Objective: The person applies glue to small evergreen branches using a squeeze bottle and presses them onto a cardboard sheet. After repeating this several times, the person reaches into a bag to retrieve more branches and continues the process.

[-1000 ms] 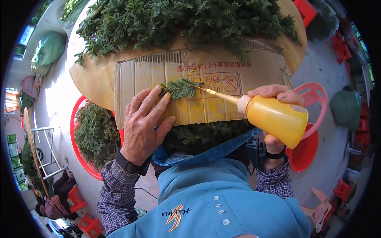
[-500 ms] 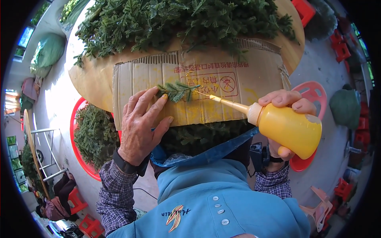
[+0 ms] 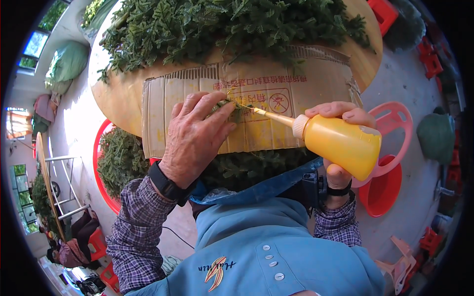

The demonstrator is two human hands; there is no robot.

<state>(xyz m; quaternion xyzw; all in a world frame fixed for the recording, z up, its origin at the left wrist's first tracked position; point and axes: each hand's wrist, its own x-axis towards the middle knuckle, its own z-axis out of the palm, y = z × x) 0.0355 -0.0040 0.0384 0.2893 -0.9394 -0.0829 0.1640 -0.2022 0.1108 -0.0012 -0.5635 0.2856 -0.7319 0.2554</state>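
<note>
My left hand (image 3: 198, 129) is over the cardboard sheet (image 3: 185, 84), its fingers drawn together on a small green fir sprig (image 3: 237, 114). The hand hides much of the sprig. My right hand (image 3: 345, 114) grips a squeeze bottle (image 3: 343, 144) of yellow liquid, tilted with its long nozzle pointing left. The thin tip of the nozzle reaches the sprig's end beside my left fingertips; whether they touch is too fine to tell. Yellow smears mark the cardboard around it.
A heap of fir sprigs (image 3: 217, 29) covers the far part of the round wooden table (image 3: 121, 93). More greenery fills a red basket (image 3: 100, 170) at left. A red bucket (image 3: 382, 190) and a pink plastic stool (image 3: 405, 126) stand at right. Another person (image 3: 74, 251) sits at lower left.
My left hand has moved right and away from me, now covering most of the sprig. The bottle has shifted slightly left, its nozzle still at the sprig's end.
</note>
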